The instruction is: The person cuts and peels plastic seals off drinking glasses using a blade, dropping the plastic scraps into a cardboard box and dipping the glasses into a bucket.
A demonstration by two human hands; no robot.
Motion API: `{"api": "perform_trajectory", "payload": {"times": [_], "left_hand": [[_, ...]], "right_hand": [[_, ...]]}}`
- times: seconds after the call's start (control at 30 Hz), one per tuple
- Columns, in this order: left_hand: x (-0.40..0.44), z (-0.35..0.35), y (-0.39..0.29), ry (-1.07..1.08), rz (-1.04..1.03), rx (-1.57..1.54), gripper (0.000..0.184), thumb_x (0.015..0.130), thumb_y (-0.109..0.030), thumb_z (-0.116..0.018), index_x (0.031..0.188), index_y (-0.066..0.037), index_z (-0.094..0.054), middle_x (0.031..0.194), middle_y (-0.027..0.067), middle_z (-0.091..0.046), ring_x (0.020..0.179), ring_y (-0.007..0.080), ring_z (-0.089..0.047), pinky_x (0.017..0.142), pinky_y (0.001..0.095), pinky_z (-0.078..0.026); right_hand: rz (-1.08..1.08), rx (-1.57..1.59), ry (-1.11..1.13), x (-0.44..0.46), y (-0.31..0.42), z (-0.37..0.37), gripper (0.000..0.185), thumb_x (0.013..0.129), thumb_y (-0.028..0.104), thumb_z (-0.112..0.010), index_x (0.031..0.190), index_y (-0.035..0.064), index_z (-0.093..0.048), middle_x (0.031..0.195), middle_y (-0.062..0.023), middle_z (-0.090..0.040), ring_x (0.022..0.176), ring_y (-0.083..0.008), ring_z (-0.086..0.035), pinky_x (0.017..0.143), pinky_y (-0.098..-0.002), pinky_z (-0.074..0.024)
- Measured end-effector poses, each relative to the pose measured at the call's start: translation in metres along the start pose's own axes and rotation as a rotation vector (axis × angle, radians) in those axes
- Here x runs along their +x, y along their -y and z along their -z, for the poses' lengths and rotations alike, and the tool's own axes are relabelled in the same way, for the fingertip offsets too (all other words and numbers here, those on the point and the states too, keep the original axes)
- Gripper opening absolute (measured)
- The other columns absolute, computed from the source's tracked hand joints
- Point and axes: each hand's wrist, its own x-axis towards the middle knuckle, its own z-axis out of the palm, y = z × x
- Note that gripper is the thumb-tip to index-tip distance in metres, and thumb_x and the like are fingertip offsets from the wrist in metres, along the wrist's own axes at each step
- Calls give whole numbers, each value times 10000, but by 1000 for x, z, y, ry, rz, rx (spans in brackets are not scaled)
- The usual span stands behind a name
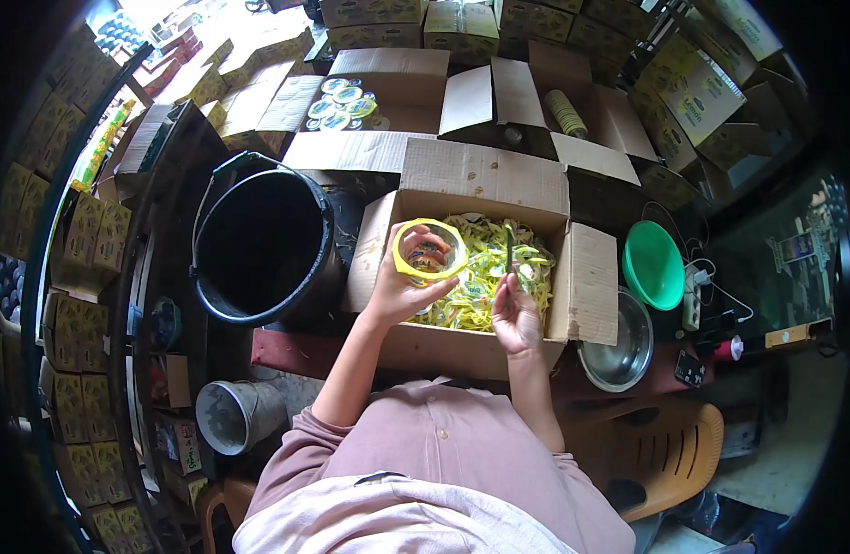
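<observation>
My left hand [399,288] is wrapped around a clear plastic cup [433,223] with a yellow, many-sided rim, its opening tilted toward me. In my right hand [517,319] a thin dark knife-like blade [510,247] points away from me, pinched between the fingers; its exact kind is hard to make out. Both hands are over an open cardboard box [485,175], the cup on the left and the blade on the right, apart from each other. Yellow and green plastic scraps [476,291] fill the box beneath them.
A black bucket [208,277] stands left of the box. To the right are a green bowl [654,266] and a metal bowl [628,355]. Behind, one carton holds round printed lids [342,103], another a stack of round pieces [565,113]. A grey bucket [231,415] sits lower left.
</observation>
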Motion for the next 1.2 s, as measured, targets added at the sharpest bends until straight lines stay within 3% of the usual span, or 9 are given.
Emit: {"api": "perform_trajectory", "payload": {"times": [0.17,0.47,0.6,0.73,0.77,0.87,0.9,1.0,1.2], "left_hand": [[-3,7,6,-27,-96,51,665,684,-57,-651,1253,-27,-308,1105,103,-422,1009,172,-474,870,308,-408],[-1,-2,-6,-103,-88,-71,586,673,20,-691,1140,-57,-345,1092,85,-453,983,168,-528,796,272,-461],[1,-4,-3,-94,-90,-31,681,650,4,-711,1140,-54,-241,1081,112,-492,919,160,-562,732,254,-487],[-2,-11,-10,-90,-129,-101,725,693,-41,-681,1191,-58,-154,1091,120,-454,978,175,-517,837,298,-423],[-5,-12,-13,-77,-109,-132,651,731,-122,-643,1212,-41,-213,1101,106,-436,1031,176,-479,963,346,-293],[-4,-6,-13,-35,-126,107,540,758,-184,-599,1201,-30,-331,1111,81,-438,1059,162,-459,1025,355,-151],[-3,-11,-26,-47,-146,59,457,770,-205,-559,1167,-27,-422,1127,71,-438,1098,148,-425,1037,353,-33],[-3,-8,-29,-59,-173,421,468,763,-165,-543,1182,-15,-400,1135,74,-440,1140,140,-385,1036,366,-36],[-10,-17,-29,-64,-170,190,481,780,-209,-546,1179,3,-380,1192,92,-385,1166,192,-346,1036,371,-25]], "right_hand": [[-57,-268,221,-6,-5,-8,249,812,-32,-549,1038,66,-586,915,-91,-621,851,-154,-611,748,-244,-519],[559,-911,320,-29,-7,-59,209,770,-69,-584,953,31,-600,872,-39,-605,797,-91,-571,723,-222,-482],[706,-1130,352,-33,-8,-72,213,774,-60,-590,976,6,-578,845,-30,-590,761,-73,-559,686,-202,-467],[771,-1175,306,-31,-12,-76,203,753,-37,-628,945,18,-592,823,-30,-585,746,-83,-567,661,-219,-475],[782,-1186,322,-31,-12,-78,194,753,-34,-630,936,21,-593,816,-32,-586,741,-83,-569,657,-219,-476],[856,-1261,340,-33,-15,-87,172,746,-23,-639,906,26,-599,798,-39,-591,726,-88,-575,631,-224,-482],[887,-1292,340,-35,-17,-91,165,744,-19,-642,896,28,-600,792,-41,-593,721,-90,-577,621,-225,-484],[957,-1349,326,-42,-28,-97,156,737,-3,-652,882,31,-606,783,-45,-597,718,-94,-580,592,-233,-491],[1174,-1510,420,-48,-38,-94,176,722,-24,-661,878,-1,-583,781,-45,-542,689,-98,-536,590,-215,-481]]}}
